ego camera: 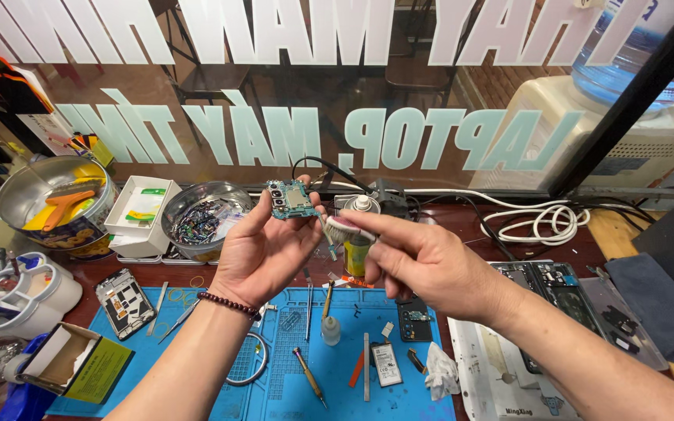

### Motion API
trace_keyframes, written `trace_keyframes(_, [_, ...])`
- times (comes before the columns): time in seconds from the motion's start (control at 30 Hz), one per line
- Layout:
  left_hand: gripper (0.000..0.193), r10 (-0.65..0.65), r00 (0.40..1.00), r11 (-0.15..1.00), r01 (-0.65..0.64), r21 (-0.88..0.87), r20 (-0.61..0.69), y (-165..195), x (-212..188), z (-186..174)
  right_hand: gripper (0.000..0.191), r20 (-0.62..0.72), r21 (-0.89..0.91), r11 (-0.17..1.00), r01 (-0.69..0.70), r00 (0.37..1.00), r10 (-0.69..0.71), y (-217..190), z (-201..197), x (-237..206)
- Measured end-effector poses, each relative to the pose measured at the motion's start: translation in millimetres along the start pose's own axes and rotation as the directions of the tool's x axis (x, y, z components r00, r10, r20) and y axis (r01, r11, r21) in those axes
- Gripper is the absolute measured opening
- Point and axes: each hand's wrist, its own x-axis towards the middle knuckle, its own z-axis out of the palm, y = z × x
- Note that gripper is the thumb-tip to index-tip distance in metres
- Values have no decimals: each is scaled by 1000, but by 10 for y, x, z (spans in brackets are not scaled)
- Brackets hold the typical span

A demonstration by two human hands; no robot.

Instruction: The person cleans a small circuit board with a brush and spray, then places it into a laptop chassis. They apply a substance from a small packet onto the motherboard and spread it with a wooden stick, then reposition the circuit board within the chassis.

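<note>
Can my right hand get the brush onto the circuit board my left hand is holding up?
Probably yes: the right hand holds the brush just beside the circuit board, nothing between them.

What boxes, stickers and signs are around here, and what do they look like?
Window sign: big pale letters across the glass behind the bench.
White box: open, between two metal bowls, green-and-white packet inside.
Cardboard box: open, bottom left, yellow-green flap.
Labelled battery: small white rectangle on the blue mat.
</note>
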Motion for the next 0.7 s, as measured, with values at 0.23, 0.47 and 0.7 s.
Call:
trace_keyframes(0.23, [55, -3, 999, 1000, 2, -16, -49, -76, -59, 3, 51, -24, -137, 976, 168, 985, -173, 64, -18, 74])
trace_keyframes(0.47, [53, 38, 995, 999, -41, -28, -92, -48, -86, 17, 52, -98, -235, 962, 138, 981, -165, 26, 12, 112])
trace_keyframes(0.7, [53, 1, 998, 997, -6, -75, -59, -56, -110, -5, 50, -91, -453, 818, 356, 894, -439, -4, 67, 131])
